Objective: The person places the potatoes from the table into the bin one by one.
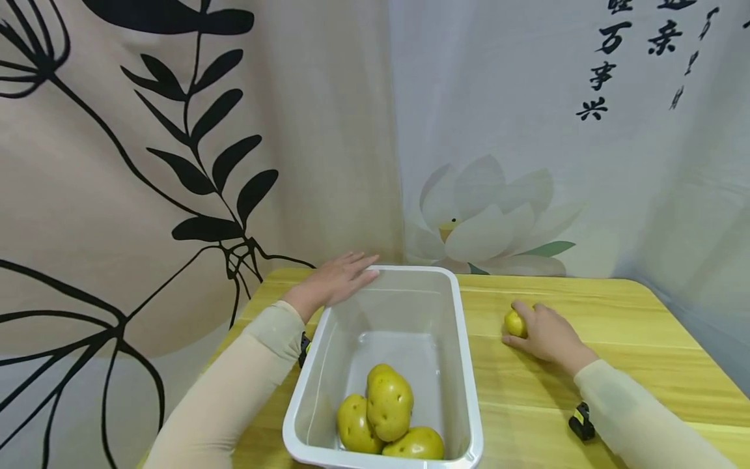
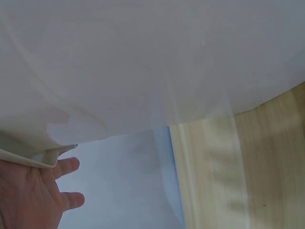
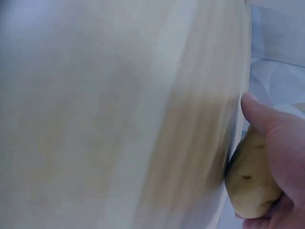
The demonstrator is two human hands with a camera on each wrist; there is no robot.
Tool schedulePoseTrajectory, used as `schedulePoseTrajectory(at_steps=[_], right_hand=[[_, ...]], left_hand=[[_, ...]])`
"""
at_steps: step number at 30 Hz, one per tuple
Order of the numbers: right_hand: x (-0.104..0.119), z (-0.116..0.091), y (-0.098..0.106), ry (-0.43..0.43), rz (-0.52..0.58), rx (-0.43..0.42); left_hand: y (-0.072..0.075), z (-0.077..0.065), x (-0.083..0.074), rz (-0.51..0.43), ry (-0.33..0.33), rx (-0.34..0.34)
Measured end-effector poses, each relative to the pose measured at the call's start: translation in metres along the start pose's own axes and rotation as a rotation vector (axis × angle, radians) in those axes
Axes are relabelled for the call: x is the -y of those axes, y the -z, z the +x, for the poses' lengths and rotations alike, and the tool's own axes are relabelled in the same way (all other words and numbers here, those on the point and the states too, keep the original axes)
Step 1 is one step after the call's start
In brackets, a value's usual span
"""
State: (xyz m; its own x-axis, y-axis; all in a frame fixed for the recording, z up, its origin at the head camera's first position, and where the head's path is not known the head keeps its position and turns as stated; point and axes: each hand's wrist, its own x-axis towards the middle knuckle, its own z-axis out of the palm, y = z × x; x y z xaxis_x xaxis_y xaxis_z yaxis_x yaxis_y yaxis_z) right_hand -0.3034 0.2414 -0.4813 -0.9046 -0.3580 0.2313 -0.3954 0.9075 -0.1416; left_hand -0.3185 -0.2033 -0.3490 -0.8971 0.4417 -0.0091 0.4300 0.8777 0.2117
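A white plastic bin (image 1: 471, 378) stands on the table in the head view, with three yellow potatoes (image 1: 389, 405) bunched at its near end, one leaning over the others. My left hand (image 1: 335, 280) rests on the bin's far left corner, its fingers stretched out over the rim. In the left wrist view that hand (image 2: 28, 198) lies against the rim. To the right of the bin, my right hand (image 1: 549, 335) grips another potato (image 1: 514, 324) low over the table. The right wrist view has this potato (image 3: 252, 179) between thumb and fingers, partly covered by the hand.
The wooden table (image 1: 633, 339) extends to the right of the bin and ends at a rounded far corner. Behind it hang printed curtains (image 1: 340, 130). A small black strap device (image 1: 582, 422) sits at the right wrist.
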Motion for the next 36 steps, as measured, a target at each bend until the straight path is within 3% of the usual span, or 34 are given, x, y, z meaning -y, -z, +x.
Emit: schedulePoseTrajectory(at_steps=[17, 21, 28, 36], right_hand=[[0.025, -0.040, 0.008, 0.018, 0.016, 0.028], [0.030, -0.048, 0.011, 0.055, -0.014, -0.003], [0.036, -0.051, 0.004, 0.122, -0.054, -0.064], [0.034, -0.046, 0.000, 0.110, -0.012, -0.043]], left_hand=[[-0.004, 0.003, 0.002, -0.002, 0.004, 0.013], [-0.001, 0.004, 0.001, -0.012, 0.009, 0.012], [0.000, 0.004, 0.002, -0.003, 0.006, 0.012], [-0.001, 0.004, 0.001, -0.024, 0.019, 0.015]])
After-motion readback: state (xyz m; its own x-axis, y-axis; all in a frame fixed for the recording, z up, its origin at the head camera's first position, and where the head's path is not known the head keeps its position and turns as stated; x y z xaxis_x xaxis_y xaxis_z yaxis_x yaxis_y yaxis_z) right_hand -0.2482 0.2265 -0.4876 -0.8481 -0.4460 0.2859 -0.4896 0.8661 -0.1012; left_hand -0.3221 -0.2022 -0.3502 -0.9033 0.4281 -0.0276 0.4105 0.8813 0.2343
